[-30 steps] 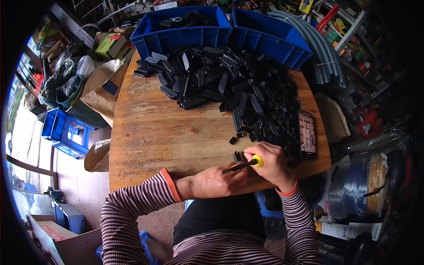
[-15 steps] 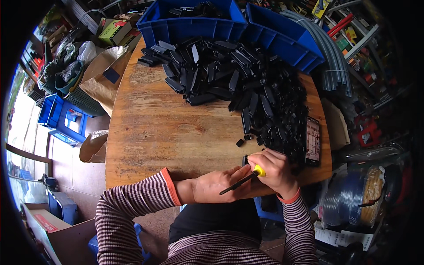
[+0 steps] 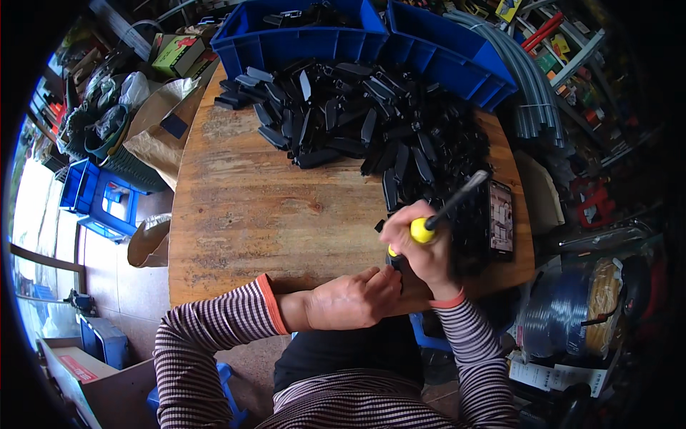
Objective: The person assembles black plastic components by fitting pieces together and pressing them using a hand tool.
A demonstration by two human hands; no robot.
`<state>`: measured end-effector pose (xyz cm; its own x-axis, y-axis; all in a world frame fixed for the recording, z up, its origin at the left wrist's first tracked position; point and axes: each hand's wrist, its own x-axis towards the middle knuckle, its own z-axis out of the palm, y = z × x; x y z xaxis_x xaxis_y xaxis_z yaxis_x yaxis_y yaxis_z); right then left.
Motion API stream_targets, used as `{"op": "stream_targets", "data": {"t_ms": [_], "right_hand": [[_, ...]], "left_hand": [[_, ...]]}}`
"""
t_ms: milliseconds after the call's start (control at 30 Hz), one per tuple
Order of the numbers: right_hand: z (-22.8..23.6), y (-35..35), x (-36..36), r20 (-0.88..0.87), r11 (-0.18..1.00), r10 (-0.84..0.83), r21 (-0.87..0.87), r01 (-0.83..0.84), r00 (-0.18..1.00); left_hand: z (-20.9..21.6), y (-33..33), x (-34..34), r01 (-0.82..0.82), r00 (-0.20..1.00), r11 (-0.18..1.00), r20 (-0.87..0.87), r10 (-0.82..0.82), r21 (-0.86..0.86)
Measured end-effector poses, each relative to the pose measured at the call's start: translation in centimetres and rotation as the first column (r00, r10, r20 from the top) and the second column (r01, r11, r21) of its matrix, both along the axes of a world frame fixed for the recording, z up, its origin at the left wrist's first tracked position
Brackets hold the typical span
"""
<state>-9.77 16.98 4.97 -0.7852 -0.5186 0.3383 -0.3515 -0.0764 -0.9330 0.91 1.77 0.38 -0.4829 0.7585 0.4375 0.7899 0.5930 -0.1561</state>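
My right hand (image 3: 427, 259) is closed around the yellow handle of a screwdriver (image 3: 422, 229). Its dark shaft slants up and to the right, over the loose parts, with the pale tip blurred. Just left of it, near the table's front edge, my left hand (image 3: 349, 297) has its fingers pinched on a small black plastic part (image 3: 397, 263). My fingers cover most of that part, so its full shape cannot be made out. Beyond both hands a large heap of black plastic pieces (image 3: 336, 118), many long and flat, spreads over the wooden table (image 3: 271, 214).
Two blue crates (image 3: 307, 44) (image 3: 457, 68) stand behind the heap, the left one holding black pieces. A phone (image 3: 501, 218) lies along the table's right side. Grey tubes (image 3: 536, 107) hang at the right. Brown paper bags (image 3: 161, 139) stand left of the table.
The screwdriver has swung from pointing down-left across my left hand to pointing up-right. My right hand has risen slightly, and my left fingers have curled closed around the black part.
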Motion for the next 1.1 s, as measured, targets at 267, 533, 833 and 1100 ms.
{"op": "stream_targets", "data": {"t_ms": [267, 533, 833, 1100], "right_hand": [[-0.3, 4.6, -1.7, -0.22, 0.91, -0.103, 0.374, 0.181, 0.97], [-0.8, 4.6, 0.4, -0.39, 0.678, -0.07, 0.657, 0.33, 0.918], [-1.1, 4.9, 0.0, -0.464, 0.697, -0.027, 0.626, 0.35, 0.885], [1.1, 3.6, 1.2, -0.289, 0.788, -0.144, 0.545, 0.286, 0.946]], "left_hand": [[-0.1, -1.2, -2.9, 0.025, 0.997, 0.989, 0.07, -0.035, 0.147], [-0.6, -11.6, -9.2, -0.684, 0.73, 0.656, 0.29, 0.619, 0.321], [0.7, -7.0, -5.5, -0.689, 0.685, 0.61, 0.627, 0.37, 0.392], [4.2, -2.5, 0.8, -0.665, 0.512, 0.718, 0.826, 0.237, 0.207]]}}
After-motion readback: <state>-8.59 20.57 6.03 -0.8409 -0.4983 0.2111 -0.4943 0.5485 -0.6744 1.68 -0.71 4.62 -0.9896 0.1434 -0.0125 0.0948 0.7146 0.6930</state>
